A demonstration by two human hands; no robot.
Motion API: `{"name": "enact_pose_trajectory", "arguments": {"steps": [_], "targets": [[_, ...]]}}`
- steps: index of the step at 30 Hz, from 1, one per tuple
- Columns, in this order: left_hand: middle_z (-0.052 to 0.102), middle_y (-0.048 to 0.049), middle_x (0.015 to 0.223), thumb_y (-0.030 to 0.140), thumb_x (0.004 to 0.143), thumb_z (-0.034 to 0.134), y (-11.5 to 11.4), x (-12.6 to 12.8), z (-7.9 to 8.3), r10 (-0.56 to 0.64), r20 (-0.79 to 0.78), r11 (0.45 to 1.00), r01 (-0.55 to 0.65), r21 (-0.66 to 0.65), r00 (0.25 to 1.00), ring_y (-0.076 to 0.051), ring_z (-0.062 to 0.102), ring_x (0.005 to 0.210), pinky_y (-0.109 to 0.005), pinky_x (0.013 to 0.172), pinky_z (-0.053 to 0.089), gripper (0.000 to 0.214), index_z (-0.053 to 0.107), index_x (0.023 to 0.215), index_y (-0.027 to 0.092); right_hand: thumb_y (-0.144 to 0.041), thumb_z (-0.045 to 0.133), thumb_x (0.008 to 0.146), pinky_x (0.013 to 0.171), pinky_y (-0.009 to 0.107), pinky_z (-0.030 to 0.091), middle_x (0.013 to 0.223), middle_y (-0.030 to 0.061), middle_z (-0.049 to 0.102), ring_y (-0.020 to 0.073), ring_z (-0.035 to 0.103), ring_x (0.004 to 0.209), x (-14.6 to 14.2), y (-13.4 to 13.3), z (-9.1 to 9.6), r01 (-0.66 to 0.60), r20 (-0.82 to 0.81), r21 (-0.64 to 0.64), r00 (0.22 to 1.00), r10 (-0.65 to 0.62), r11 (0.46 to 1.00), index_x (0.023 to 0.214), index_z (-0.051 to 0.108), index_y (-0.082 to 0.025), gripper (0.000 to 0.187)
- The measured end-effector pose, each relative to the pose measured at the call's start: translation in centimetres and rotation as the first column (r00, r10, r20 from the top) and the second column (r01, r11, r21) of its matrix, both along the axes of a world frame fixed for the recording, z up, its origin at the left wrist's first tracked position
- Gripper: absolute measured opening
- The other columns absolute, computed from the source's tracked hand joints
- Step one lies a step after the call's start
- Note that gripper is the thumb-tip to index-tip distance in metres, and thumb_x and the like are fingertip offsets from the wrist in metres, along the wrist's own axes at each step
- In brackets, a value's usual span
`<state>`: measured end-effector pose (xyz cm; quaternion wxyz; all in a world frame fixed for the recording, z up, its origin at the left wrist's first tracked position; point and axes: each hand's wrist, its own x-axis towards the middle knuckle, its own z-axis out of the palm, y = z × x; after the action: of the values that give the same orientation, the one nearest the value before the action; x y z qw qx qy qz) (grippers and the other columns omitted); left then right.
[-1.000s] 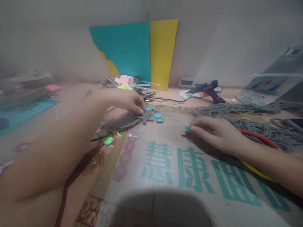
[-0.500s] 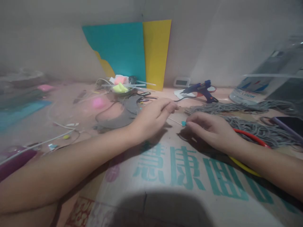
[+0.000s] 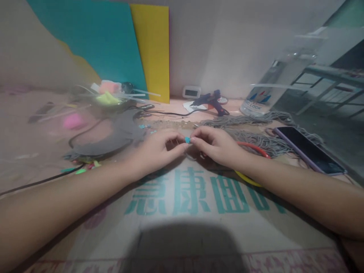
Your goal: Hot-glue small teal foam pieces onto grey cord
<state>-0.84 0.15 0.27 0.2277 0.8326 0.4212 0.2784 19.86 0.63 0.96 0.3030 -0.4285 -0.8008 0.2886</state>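
Note:
A small teal piece [image 3: 187, 140] is pinched between the thumbs and fingertips of both hands, just above the printed sheet [image 3: 182, 231]. My left hand [image 3: 159, 151] comes at it from the left, closed, its fingertips at the near side of the piece. From the other side, my right hand [image 3: 218, 146] is closed on it with thumb and index finger. A thin, pale curved strand [image 3: 193, 157] hangs just below the fingertips; what it joins to is hidden. Under the right wrist, a red curved piece [image 3: 256, 147] and a yellow curved piece [image 3: 247, 180] stick out.
Grey cord bundles [image 3: 253, 138] lie right of the hands, beside a phone [image 3: 311, 149]. Behind stand a blue glue gun [image 3: 210, 100], a small white display [image 3: 191, 92] and a clear bottle [image 3: 260, 96]. To the left lie a grey curved sheet [image 3: 110, 138] and pink lump [image 3: 73, 121].
My left hand has closed in on the teal piece, which only the right hand's fingertips held before. Both hands now meet at it. The view has swung right.

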Motion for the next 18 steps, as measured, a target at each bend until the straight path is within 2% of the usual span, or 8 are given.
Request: {"name": "enact_pose_trajectory", "arguments": {"steps": [3,6,11,18], "targets": [[0.067,-0.0019,0.086,0.036,0.093,0.05,0.1,0.01,-0.08,-0.03,-0.013,0.999,0.03,0.011,0.999,-0.018,0.059,0.083,-0.031,0.077,0.043,0.025,0.065,0.082,0.019,-0.039,0.052,0.093,0.063,0.026,0.041,0.066,-0.0015,0.06,0.0142,0.057,0.065,0.04,-0.05,0.02,-0.025,-0.003,-0.006,1.0,0.025,1.0,0.085,0.06,-0.019,0.023],[0.066,-0.0002,0.081,0.034,0.092,0.05,0.16,-0.03,0.0,-0.007,0.007,0.999,0.007,-0.033,1.0,-0.017,0.058,0.079,-0.029,0.072,0.042,0.023,0.063,0.08,0.02,-0.042,0.047,0.096,0.063,0.026,0.041,0.064,-0.0016,0.057,0.0139,0.056,0.064,0.13,-0.05,0.04,-0.041,-0.003,-0.009,0.999,0.041,0.999,0.084,0.06,-0.019,0.03],[0.065,-0.0002,0.08,0.036,0.091,0.051,0.31,-0.09,-0.01,0.042,0.033,0.996,-0.039,-0.08,0.999,-0.017,0.058,0.078,-0.029,0.071,0.042,0.023,0.062,0.08,0.019,-0.037,0.053,0.093,0.063,0.026,0.042,0.068,-0.0018,0.06,0.0136,0.057,0.064,0.03,0.01,-0.01,-0.002,-0.005,-0.01,1.0,0.002,1.0,0.097,0.064,-0.018,0.022],[0.064,0.0,0.079,0.034,0.092,0.052,0.49,-0.11,-0.36,-0.032,0.052,0.997,0.036,-0.07,0.998,-0.016,0.057,0.077,-0.029,0.071,0.041,0.024,0.063,0.08,0.018,-0.037,0.058,0.089,0.055,0.024,0.041,0.068,-0.0015,0.062,0.0113,0.056,0.056,0.1,0.4,-0.47,-0.008,-0.06,-0.073,0.998,0.004,0.997,0.091,0.064,-0.017,0.021]]}}
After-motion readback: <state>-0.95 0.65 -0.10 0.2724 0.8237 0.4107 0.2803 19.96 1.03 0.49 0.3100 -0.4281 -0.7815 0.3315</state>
